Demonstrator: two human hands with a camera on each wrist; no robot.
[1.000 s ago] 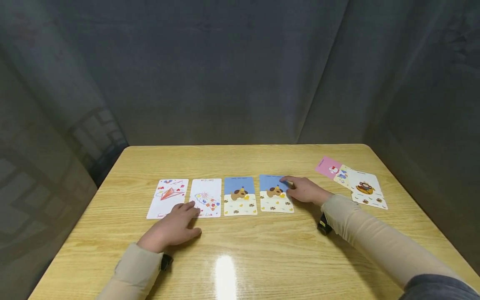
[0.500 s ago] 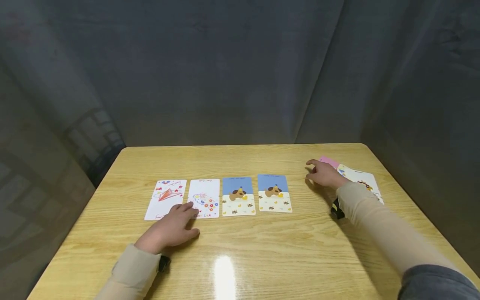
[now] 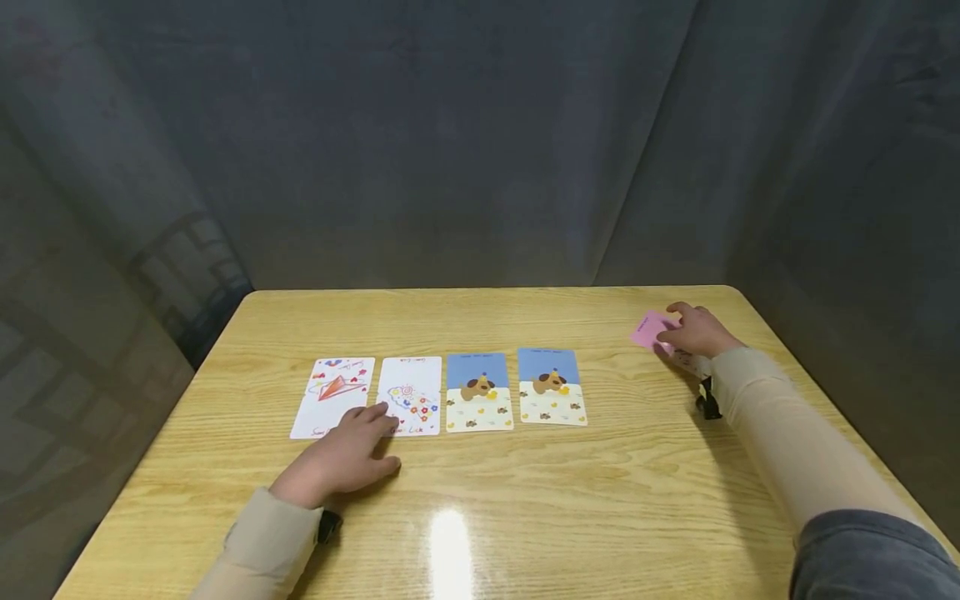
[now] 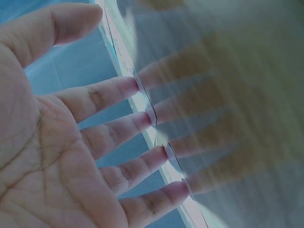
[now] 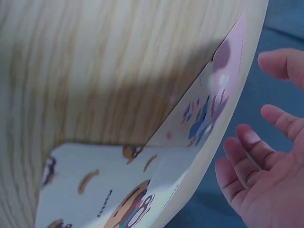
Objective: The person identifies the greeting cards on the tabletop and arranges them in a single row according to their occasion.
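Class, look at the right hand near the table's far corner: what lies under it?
Under the right hand lies a spread of cards; only the pink card pokes out clearly. The hand and sleeve cover the others.

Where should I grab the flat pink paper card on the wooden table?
Probably by the flat pink paper card's bare left corner, coming from above: it lies flat, its right part under the right hand. Slide a fingertip under the edge, then pinch.
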